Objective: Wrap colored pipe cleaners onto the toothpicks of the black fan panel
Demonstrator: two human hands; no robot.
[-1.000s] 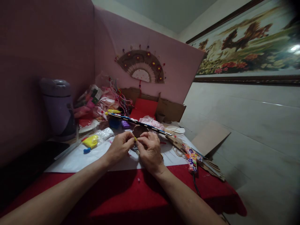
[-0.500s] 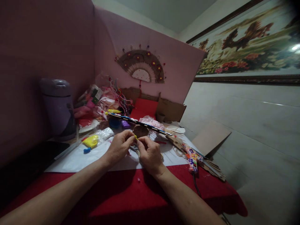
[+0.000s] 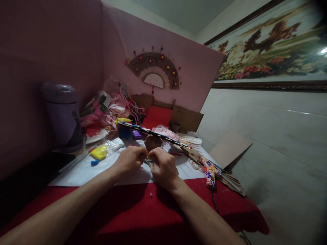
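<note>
My left hand (image 3: pixel 134 158) and my right hand (image 3: pixel 163 166) meet over the white sheet (image 3: pixel 87 175), fingers closed in a pinch. Between their fingertips shows a tiny bit of yellow clay (image 3: pixel 147 157), mostly hidden by the fingers. Just under the hands lies what looks like a pair of scissors (image 3: pixel 149 164), partly covered. Beyond them a long dark strip with white and blue pieces (image 3: pixel 153 133) slants across a ball of brown twine (image 3: pixel 152 142). To the left are a pack of yellow clay (image 3: pixel 99 152) and a blue lump (image 3: pixel 94 163).
A flower-patterned glue gun (image 3: pixel 211 173) rests at the right with its cord hanging down the red cloth (image 3: pixel 122 211). A purple canister (image 3: pixel 62 117) stands at the left. Pink craft materials (image 3: pixel 117 109) are heaped behind. A decorated fan (image 3: pixel 155 69) hangs on the pink panel.
My fingers have rolled inward and lower around the yellow bit, so less of it shows. My left fingers have curled more. The things on the table have stayed put.
</note>
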